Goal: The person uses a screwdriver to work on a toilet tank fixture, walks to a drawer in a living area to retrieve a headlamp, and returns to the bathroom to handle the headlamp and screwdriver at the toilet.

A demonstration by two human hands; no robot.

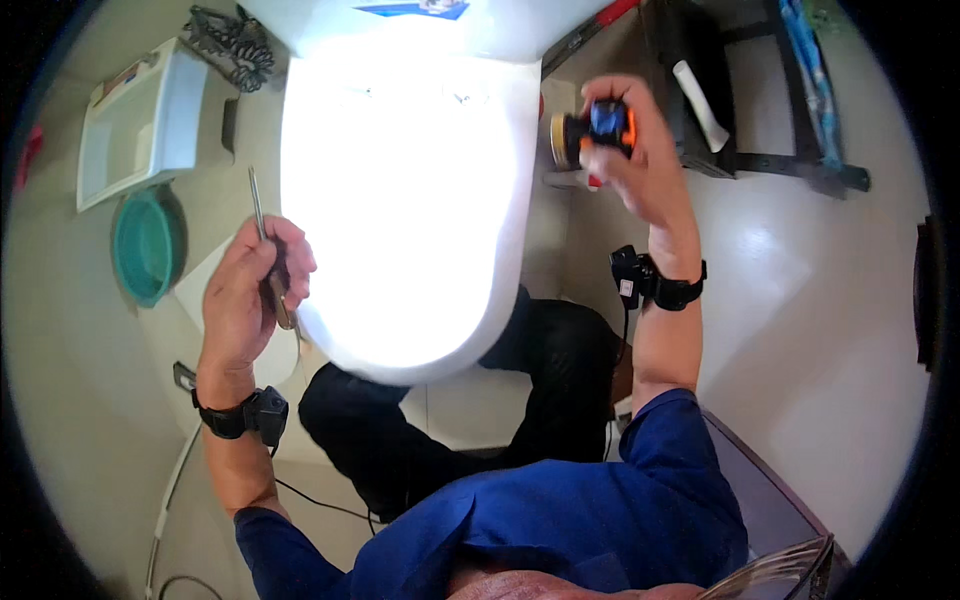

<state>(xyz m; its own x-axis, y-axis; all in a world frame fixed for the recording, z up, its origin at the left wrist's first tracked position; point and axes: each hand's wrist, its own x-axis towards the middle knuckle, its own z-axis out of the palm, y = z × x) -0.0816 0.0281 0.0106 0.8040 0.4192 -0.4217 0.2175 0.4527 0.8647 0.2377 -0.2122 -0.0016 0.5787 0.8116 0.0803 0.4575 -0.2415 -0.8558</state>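
Note:
A screwdriver [258, 205] points upward in my left hand [240, 280], its thin metal shaft rising past the closed fingers. That hand is just left of a white toilet [410, 220], whose top is washed out by bright light. Beyond the toilet's right edge, my right hand [645, 150] grips what looks like a headlamp [600, 130], black with orange and blue parts and a yellowish rim facing left. Some blur softens the right hand. Black straps with small devices circle both wrists.
At the left stand a white open tub [125, 135] and a teal basin [148, 245]. Black coiled tubing [240, 55] lies behind them. A black rack [745, 120] with a white tube-like piece stands at the far right. A thin cable [320, 497] runs beside my legs.

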